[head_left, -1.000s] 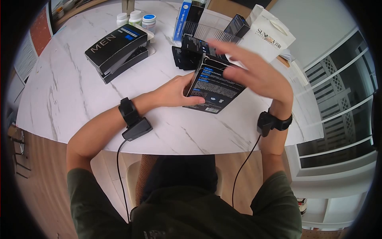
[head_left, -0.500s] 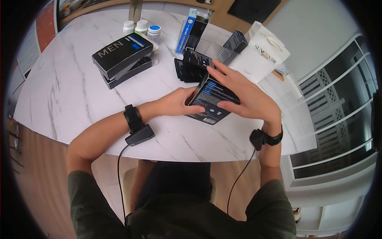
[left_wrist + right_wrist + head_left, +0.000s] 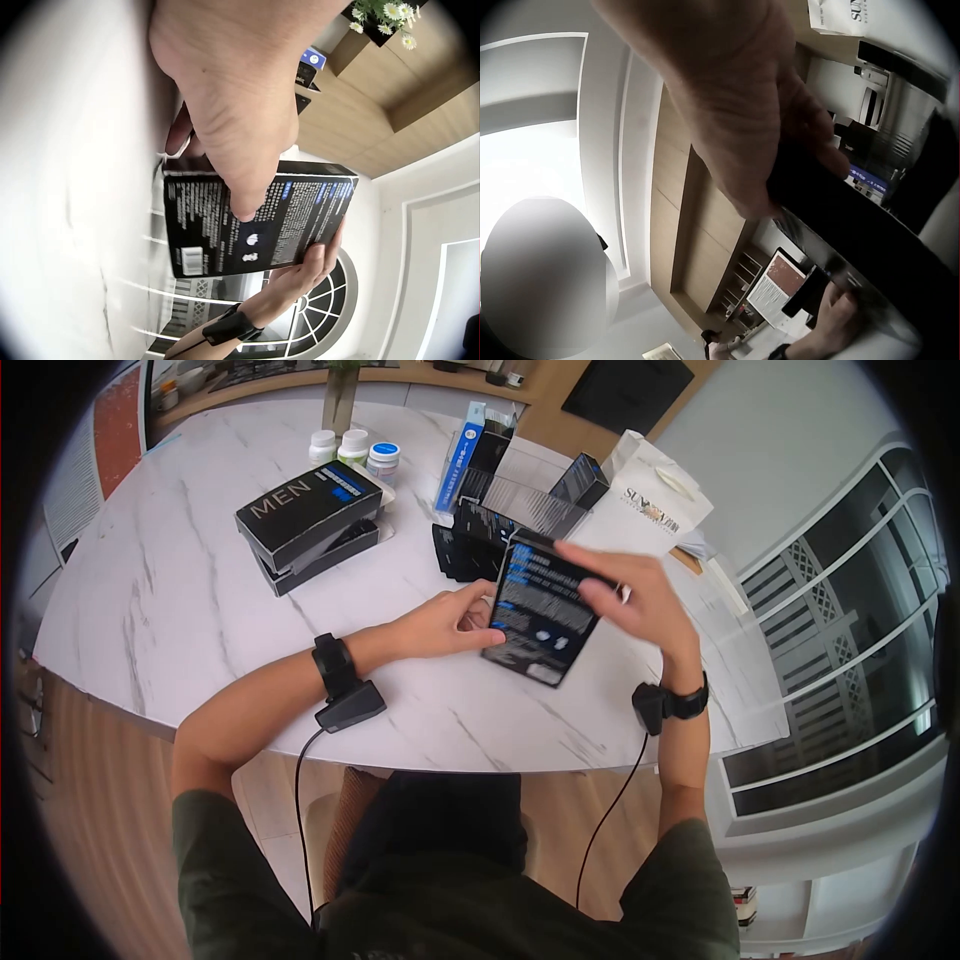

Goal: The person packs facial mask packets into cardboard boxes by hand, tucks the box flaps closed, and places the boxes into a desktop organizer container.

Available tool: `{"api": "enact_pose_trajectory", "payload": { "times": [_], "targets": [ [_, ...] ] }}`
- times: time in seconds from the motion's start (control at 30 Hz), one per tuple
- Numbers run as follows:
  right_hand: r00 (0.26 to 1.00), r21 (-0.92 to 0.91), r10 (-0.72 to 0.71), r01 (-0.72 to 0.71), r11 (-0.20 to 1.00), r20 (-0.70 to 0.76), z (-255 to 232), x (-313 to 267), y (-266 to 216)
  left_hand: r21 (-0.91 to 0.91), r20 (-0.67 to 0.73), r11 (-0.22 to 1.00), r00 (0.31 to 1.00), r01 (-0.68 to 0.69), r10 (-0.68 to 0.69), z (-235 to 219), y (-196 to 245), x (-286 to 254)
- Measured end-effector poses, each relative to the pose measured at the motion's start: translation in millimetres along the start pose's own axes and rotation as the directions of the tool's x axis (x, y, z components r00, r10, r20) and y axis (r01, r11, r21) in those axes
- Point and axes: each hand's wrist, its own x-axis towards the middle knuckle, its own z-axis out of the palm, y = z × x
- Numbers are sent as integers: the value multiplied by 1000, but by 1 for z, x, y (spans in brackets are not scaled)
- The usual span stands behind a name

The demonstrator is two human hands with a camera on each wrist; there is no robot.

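A black box [image 3: 545, 615] with white and blue print stands tilted between both hands over the near part of the table. My left hand [image 3: 445, 625] holds its left edge; in the left wrist view the thumb presses on the printed face [image 3: 202, 217] and other fingers are partly hidden behind. The right hand [image 3: 645, 595] grips the upper right edge, thumb on the printed face. The right wrist view shows a dark side of the box [image 3: 847, 217] under this hand. Several black packets [image 3: 460, 555] lie right behind the box.
On the left, a black box marked MEN [image 3: 310, 510] rests askew on an open black box [image 3: 325, 560]. Three small bottles [image 3: 353, 448] stand behind. A clear organizer [image 3: 530, 495] with upright boxes and a white paper bag [image 3: 650, 500] stand at the back right.
The right hand, raised and blurred over the box's top earlier, has come down onto its upper right edge. The box has turned so its printed face shows more squarely.
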Motion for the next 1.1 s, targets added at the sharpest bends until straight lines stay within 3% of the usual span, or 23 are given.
{"api": "enact_pose_trajectory", "payload": {
  "times": [0.03,0.1,0.23,0.27,0.33,0.37,0.43,0.47,0.53,0.77,1.03,1.1],
  "targets": [
    [1000,-2,-3,3,1000,-7,-7,6,6,-7,11,1000,1000,-25,25,0,-3,1],
    [964,-63,-15,-2,998,-267,-29,21,21,-9,27,998,998,-56,56,0,-8,3],
    [736,-185,75,-265,946,-673,-67,62,52,-55,55,997,997,-48,51,1,-7,2],
    [728,-186,69,-263,947,-682,-73,76,64,-42,72,999,997,-29,32,0,-8,3],
    [610,-242,-55,-228,943,-790,-71,97,99,-21,94,1000,996,-9,11,0,-9,2],
    [601,-242,-59,-227,943,-797,-68,105,112,-16,93,1000,996,-13,15,0,-9,2],
    [601,-389,-103,-369,844,-793,-57,119,133,1,92,1000,996,-22,22,-1,-9,2],
    [592,-387,-108,-367,846,-799,-51,123,138,4,98,1000,995,-24,23,0,-9,2],
    [640,-405,-28,-451,795,-768,-38,132,147,10,110,999,993,-33,32,-1,-8,2],
    [707,-574,-48,-530,625,-705,9,137,168,23,129,999,991,-40,36,-3,-7,1],
    [691,-554,-107,-467,689,-715,12,134,157,17,84,996,992,-92,90,-1,-12,3],
    [765,-596,-27,-478,645,-643,20,130,155,-11,86,997,993,-78,79,1,-11,3]
  ]
}}
